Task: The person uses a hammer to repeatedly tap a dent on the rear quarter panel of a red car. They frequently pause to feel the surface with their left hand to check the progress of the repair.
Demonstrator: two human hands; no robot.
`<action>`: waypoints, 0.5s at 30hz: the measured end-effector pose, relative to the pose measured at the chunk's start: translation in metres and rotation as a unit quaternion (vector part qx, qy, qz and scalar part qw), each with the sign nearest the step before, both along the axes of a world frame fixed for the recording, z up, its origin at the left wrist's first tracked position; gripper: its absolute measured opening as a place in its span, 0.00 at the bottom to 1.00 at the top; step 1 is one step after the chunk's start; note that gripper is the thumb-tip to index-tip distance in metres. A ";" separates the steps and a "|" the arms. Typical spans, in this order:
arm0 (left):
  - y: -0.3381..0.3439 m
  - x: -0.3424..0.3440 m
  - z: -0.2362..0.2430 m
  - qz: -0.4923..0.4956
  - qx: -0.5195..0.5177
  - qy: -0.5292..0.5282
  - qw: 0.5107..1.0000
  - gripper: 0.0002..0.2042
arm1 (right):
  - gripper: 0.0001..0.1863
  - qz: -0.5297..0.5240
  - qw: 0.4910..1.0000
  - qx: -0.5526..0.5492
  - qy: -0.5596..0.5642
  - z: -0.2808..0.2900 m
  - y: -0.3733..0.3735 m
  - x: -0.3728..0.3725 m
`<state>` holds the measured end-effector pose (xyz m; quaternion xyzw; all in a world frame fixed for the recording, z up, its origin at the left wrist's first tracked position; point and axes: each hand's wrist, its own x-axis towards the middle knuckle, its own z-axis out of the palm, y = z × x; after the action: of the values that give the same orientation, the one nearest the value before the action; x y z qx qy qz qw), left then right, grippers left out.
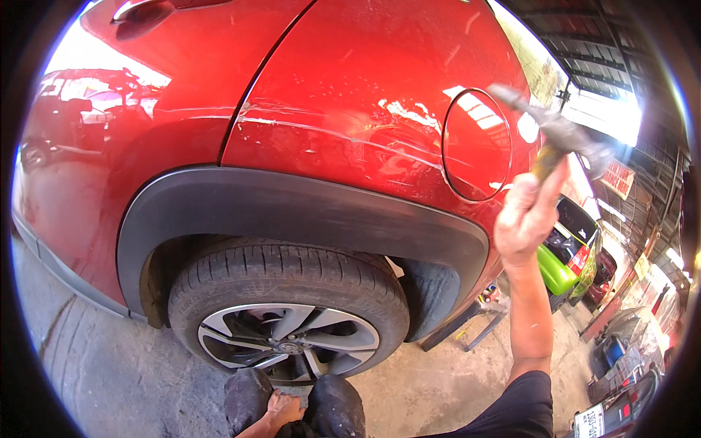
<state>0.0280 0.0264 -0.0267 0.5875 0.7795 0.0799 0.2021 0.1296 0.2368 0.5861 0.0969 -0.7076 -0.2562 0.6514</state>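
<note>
In my raised right hand [524, 219] is a hammer [555, 131] with a metal head and yellowish handle, held in front of a red car's round fuel flap [475, 139]. The car's rear panel [343, 95] has scrapes, white scuffs and a dented-looking patch left of the flap. Below it curves a dark plastic arch trim [307, 197] over the wheel [288, 314]. My left hand [285, 405] is low between my dark-clad knees [336, 412], fingers curled; whether it holds anything is hidden.
A stool-like metal stand [464, 328] sits beside the rear wheel on the concrete floor [438, 387]. To the right are a green car [555, 266], another red car [602, 270], a vehicle with a plate [621, 405] and cluttered items under a metal roof [591, 44].
</note>
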 end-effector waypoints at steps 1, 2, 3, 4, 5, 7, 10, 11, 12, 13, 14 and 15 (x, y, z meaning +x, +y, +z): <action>-0.001 0.001 -0.001 0.003 0.013 -0.001 1.000 0.21 | 0.28 -0.013 1.000 0.021 -0.012 -0.004 0.001 -0.004; -0.002 0.001 -0.004 0.005 0.027 -0.002 1.000 0.21 | 0.28 -0.047 0.996 0.019 -0.068 -0.006 -0.001 -0.004; -0.002 0.001 -0.005 0.008 0.040 -0.003 0.999 0.21 | 0.27 -0.061 0.993 0.005 -0.099 -0.005 -0.007 0.000; -0.004 0.003 -0.006 0.018 0.036 -0.005 0.999 0.21 | 0.27 -0.030 0.995 0.003 -0.095 -0.002 -0.014 -0.006; -0.004 0.003 -0.005 0.018 0.032 -0.005 0.999 0.21 | 0.26 -0.024 0.997 -0.003 -0.068 0.005 -0.025 -0.003; -0.005 0.002 -0.006 0.020 0.039 -0.003 0.999 0.20 | 0.26 0.061 0.995 -0.082 -0.021 0.003 -0.024 -0.004; -0.002 0.002 -0.009 0.016 0.061 -0.003 0.998 0.20 | 0.27 0.000 0.999 0.034 -0.029 0.004 -0.007 -0.007; -0.003 0.001 -0.007 0.014 0.058 -0.005 0.998 0.20 | 0.26 -0.031 0.995 0.007 -0.093 0.002 -0.011 -0.005; -0.002 0.001 -0.006 0.011 0.056 -0.007 0.998 0.20 | 0.26 -0.064 0.986 -0.023 -0.154 0.001 -0.018 -0.004; -0.006 0.001 -0.006 0.021 0.051 -0.004 0.998 0.20 | 0.26 -0.026 0.993 -0.025 -0.110 0.006 -0.025 -0.007; -0.006 0.002 -0.005 0.021 0.048 -0.001 0.999 0.20 | 0.26 0.002 0.998 -0.026 -0.064 0.017 -0.032 -0.005; -0.007 0.004 -0.005 0.021 0.045 0.003 0.999 0.20 | 0.26 0.020 0.999 -0.028 -0.041 0.017 -0.032 -0.006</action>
<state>0.0318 0.0198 -0.0314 0.5797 0.7879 0.1177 0.1714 0.1238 0.2046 0.6035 0.1032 -0.7387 -0.2185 0.6292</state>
